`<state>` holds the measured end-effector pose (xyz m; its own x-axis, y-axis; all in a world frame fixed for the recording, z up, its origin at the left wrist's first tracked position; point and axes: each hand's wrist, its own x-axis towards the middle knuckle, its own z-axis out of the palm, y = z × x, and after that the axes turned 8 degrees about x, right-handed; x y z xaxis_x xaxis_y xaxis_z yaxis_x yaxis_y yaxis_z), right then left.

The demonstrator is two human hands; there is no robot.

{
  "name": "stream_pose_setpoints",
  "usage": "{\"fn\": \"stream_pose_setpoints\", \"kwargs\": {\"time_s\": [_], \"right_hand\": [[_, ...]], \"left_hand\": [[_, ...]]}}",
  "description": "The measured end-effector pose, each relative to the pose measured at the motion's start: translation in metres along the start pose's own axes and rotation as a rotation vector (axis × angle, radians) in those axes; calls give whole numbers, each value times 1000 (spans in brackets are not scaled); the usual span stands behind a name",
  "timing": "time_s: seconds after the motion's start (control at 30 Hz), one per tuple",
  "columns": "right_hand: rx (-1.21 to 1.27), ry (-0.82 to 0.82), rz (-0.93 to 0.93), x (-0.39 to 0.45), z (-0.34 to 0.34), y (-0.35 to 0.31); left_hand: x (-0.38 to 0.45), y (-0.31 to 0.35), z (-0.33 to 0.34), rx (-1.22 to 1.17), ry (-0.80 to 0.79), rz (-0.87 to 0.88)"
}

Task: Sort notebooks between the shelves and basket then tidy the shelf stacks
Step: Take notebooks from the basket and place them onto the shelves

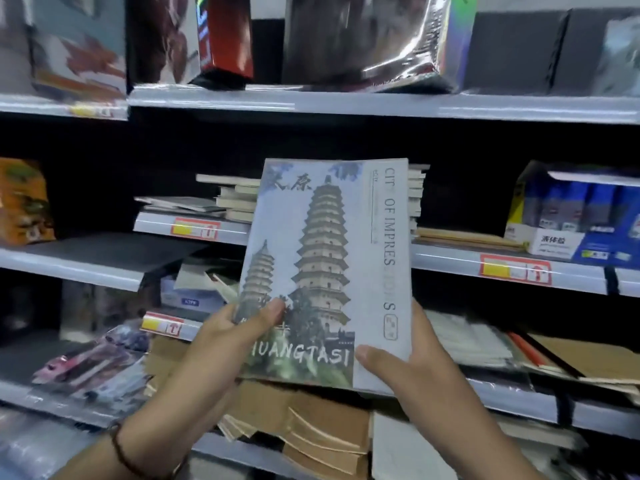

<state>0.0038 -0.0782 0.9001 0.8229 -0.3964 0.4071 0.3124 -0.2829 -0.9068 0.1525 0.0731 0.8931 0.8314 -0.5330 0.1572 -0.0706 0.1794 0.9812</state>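
I hold a notebook upright in front of the shelves; its pale cover shows two pagodas and the words "CITY OF IMPRESSIONS". My left hand grips its lower left edge, thumb on the cover. My right hand grips the lower right corner, thumb on the front. Behind it, on the middle shelf, a stack of notebooks lies flat. Brown-covered notebooks are piled on the shelf below. No basket is in view.
A blue and white carton stands on the middle shelf at right. Flat kraft notebooks lie on the lower shelf at right, wrapped packs at left. Shiny bags fill the top shelf. Price tags line the shelf edges.
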Motion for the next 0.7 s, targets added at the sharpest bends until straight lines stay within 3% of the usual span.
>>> {"fn": "stream_pose_setpoints", "kwargs": {"time_s": [0.23, 0.53, 0.7], "right_hand": [[85, 177, -54, 99, 35, -53], [170, 315, 137, 237, 40, -88], [98, 354, 282, 289, 39, -91]], "left_hand": [[66, 76, -31, -62, 106, 8], [156, 151, -54, 62, -58, 132], [194, 160, -57, 123, -125, 45]]}}
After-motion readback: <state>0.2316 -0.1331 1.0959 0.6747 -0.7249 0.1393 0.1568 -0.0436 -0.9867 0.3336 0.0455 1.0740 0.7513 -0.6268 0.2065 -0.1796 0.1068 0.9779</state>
